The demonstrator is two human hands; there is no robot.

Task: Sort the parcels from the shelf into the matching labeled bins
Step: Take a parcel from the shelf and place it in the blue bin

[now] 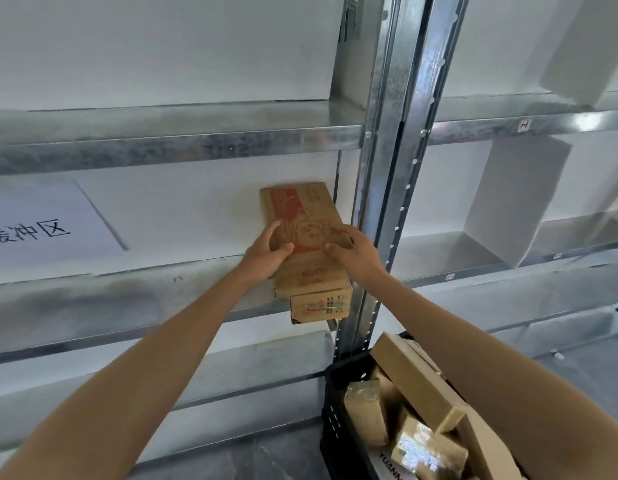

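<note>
In the head view, a flat cardboard parcel [300, 230] with red printing and a cartoon figure on its top face is seen at the right end of a galvanised metal shelf [127, 292], just beside the upright post [394, 168]. It lies on top of a second parcel [319, 308], of which only the printed front end is shown, at the front edge of the shelf below the upper one.

The upper parcel is held from both sides. The left hand [267, 249] is placed at its left edge, with the fingers curved over the top face and the thumb laid across the print. The right hand [352, 249] is placed at its right edge, with the fingers curled down onto the top face and the thumb pressed nearby. Both forearms are stretched forward from the lower corners of the picture.

A white paper sheet [41, 230] with large dark characters is seen lying on the same shelf, well apart to the left. White boxes [515, 202] are seen tilted in the shelf bay to the right of the post.

At the lower right, a black crate [345, 393] is shown below the right forearm. It is filled with brown packages [414, 386], some of them wrapped in glossy tape, piled at different angles.
</note>
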